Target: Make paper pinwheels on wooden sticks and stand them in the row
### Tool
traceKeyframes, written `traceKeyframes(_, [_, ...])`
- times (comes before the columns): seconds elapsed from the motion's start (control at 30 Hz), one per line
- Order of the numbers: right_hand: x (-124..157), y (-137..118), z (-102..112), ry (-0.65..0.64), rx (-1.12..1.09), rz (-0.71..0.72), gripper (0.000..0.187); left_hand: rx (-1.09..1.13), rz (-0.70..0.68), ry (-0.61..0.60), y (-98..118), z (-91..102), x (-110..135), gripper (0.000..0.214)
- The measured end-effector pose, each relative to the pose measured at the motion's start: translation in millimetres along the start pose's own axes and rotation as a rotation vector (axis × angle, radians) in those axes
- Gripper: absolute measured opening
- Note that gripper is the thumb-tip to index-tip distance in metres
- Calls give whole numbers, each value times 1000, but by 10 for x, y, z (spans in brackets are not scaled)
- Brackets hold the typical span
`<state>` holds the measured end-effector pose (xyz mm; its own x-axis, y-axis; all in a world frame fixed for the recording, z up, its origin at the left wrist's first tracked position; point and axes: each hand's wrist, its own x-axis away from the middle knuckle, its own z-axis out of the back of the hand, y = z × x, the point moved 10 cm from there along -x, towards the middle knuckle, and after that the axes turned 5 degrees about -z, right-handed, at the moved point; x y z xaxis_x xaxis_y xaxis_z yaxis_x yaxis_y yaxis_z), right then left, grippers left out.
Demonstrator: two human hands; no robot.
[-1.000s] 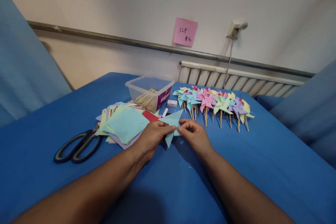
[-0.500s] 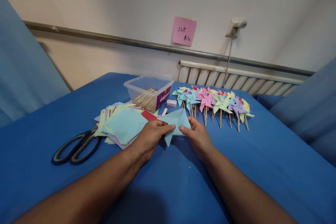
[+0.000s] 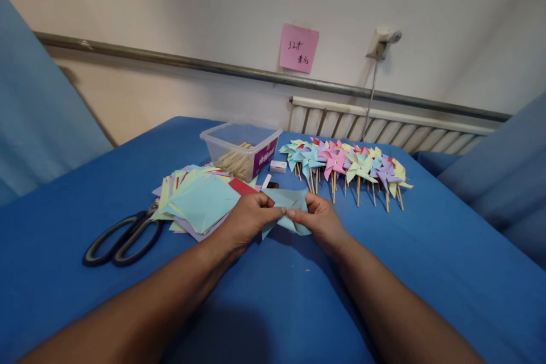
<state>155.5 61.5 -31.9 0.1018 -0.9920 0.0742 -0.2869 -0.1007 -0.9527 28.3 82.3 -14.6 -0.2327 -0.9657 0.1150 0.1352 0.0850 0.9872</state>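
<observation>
Between my two hands is a light blue paper pinwheel [image 3: 294, 199], its corners bent in toward the middle. My left hand [image 3: 251, 216] pinches it at the left, the thumb lying on its centre. From the right, my right hand [image 3: 322, 219] grips the paper, its thumb tip meeting the left thumb. The fingers behind the paper are mostly hidden. Close by on the left lies a pile of coloured paper squares [image 3: 205, 202], a light blue one on top. A pair of scissors [image 3: 123, 239] with dark handles rests beside the pile, blades partly under it.
A clear plastic box [image 3: 241, 151] holding wooden sticks stands behind the pile. Next to it is a small white box [image 3: 278, 166]. Several finished pinwheels on sticks [image 3: 335, 162] lie at the back right. Blue cloth [image 3: 409, 261] covers the table; a radiator [image 3: 392, 122] is behind.
The pinwheel paper has been turned in my hands, and more of its corners are folded toward the centre. My thumbs have come together over the middle.
</observation>
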Motion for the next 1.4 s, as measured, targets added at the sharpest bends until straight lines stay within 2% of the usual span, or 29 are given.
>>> traceKeyframes(0.17, [16,-20,-39,-8,26,-37,35,7,29,-20,-38,-2,-11,26])
traceKeyframes(0.27, [20,-22,-27,34,-1,-16,33,103,27,-55,-46,-52,-14,26])
traceKeyframes(0.4, [7,41,23,112,-182,5,31,287,13,-122,-27,-175,19,22])
traceKeyframes(0.5, [-3,93,20,134,-334,-3,28,395,22,-147,-39,-261,57,27])
traceKeyframes(0.63, [3,136,-16,148,-441,-33,26,505,29,-123,-72,-310,81,28])
traceKeyframes(0.8, [5,146,-87,133,-483,-31,24,566,16,-49,-109,-282,66,27])
traceKeyframes(1.1, [35,94,-126,96,-383,36,23,608,12,64,-107,-161,33,26])
traceKeyframes(1.27, [105,-119,42,217,-101,222,25,681,59,96,-69,6,-43,15])
traceKeyframes(1.4, [168,-267,-47,157,109,379,45,710,100,65,-37,29,-62,18])
